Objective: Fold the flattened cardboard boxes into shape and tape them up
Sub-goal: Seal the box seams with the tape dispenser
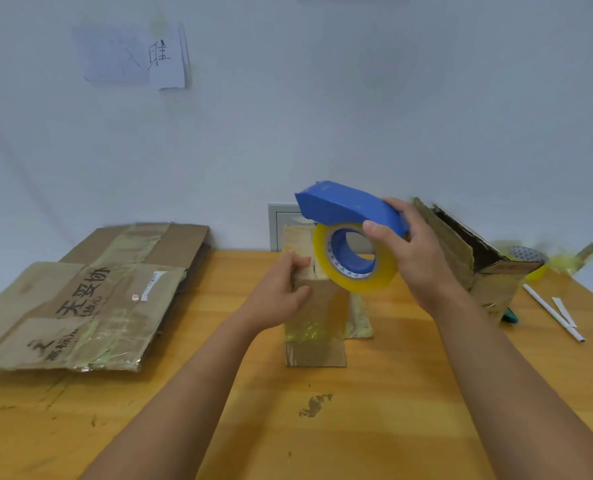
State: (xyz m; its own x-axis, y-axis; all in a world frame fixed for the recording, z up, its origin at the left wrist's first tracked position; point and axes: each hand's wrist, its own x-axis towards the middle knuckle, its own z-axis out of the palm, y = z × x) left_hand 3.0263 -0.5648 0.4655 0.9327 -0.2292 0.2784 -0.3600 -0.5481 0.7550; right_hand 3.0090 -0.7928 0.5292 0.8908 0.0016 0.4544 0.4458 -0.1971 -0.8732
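Note:
A small brown cardboard box [317,317] stands upright in the middle of the wooden table [219,393], with old tape across its front. My left hand [281,289] grips its upper left corner. My right hand [413,258] holds a blue tape dispenser [343,207] with a yellow tape roll [354,268] just above the box's top right. A stack of flattened cardboard boxes [90,299] lies on the left of the table.
A larger folded, open cardboard box [468,254] stands at the right behind my right hand. Beyond it sit another tape roll [527,256] and yellow tape scraps. A white pen [551,313] lies near the right edge. A white wall rises behind the table.

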